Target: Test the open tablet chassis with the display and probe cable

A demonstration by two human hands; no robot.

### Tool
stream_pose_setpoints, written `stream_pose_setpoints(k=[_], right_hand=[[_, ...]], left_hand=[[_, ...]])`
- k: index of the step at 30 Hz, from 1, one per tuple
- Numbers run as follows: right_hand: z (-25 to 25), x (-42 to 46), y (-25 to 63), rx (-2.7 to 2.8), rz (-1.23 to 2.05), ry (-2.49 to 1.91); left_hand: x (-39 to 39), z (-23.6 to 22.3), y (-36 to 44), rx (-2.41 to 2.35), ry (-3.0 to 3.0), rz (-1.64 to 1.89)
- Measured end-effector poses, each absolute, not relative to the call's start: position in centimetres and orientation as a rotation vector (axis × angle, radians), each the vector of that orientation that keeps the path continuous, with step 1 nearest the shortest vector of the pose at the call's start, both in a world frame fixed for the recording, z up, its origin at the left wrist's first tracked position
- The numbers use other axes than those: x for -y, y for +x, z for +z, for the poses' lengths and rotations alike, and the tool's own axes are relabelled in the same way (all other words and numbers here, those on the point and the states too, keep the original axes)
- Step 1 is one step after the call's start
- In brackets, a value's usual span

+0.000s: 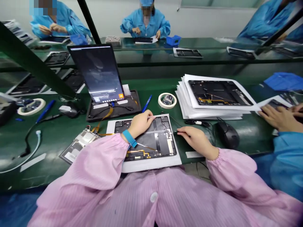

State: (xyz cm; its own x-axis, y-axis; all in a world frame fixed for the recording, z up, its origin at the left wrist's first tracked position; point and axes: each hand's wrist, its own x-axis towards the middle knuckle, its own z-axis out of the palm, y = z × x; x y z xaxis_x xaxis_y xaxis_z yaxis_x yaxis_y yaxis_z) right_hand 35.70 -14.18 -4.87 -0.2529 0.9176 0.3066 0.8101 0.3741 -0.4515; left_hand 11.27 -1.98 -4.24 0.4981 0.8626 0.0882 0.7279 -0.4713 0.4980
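An opened tablet chassis lies on a white sheet in front of me, its dark inside and orange flex cable showing. My left hand rests on its upper left part, fingers curled, pinching a thin light strip by its tip. A blue wrist strap circles that wrist. My right hand lies at the chassis's right edge, fingers closed on a thin dark tool that points left.
A lit tablet stands in a black tray behind the chassis. A tape roll, a blue pen, a black mouse and a stack of sheets with another chassis lie nearby. A co-worker's hands work at right.
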Motion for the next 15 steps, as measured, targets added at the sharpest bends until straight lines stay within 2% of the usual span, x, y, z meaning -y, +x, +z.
stream_pose_setpoints(k=[15], right_hand=[[-4.14,13.58,35.26,2.422,0.032,-1.334]], left_hand=[[1.9,-4.66,11.27,-1.23,2.381,0.56]])
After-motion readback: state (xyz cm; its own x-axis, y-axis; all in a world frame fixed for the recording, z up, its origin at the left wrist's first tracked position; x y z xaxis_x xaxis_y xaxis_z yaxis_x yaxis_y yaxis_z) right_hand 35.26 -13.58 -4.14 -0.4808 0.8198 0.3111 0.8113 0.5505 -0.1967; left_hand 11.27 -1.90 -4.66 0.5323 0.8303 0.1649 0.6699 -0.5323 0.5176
